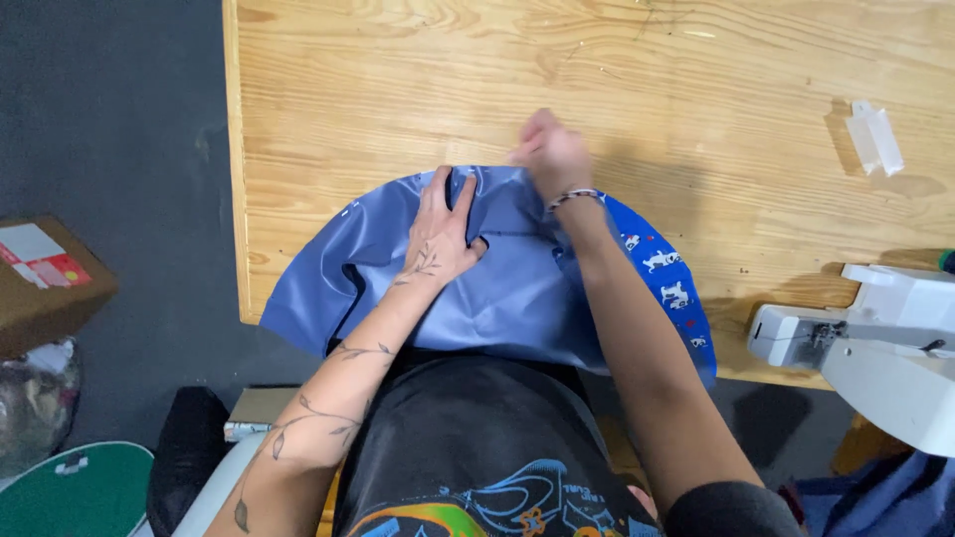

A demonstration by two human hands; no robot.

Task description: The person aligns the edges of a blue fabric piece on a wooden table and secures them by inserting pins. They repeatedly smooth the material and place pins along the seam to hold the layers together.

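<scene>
A piece of blue fabric (497, 298) lies on the wooden table (398, 89) at its near edge, its paler back side up. A brighter printed side with small white figures (667, 278) shows along the right rim. My left hand (443, 229) presses flat on the middle of the fabric with its fingers spread. My right hand (552, 154) is blurred at the fabric's far edge, with fingers curled on the cloth there. A bracelet sits on that wrist.
A white sewing machine (875, 338) stands at the table's right edge. A small clear plastic piece (875, 137) lies at the far right. On the dark floor to the left are a cardboard box (45, 283) and a green object (80, 492).
</scene>
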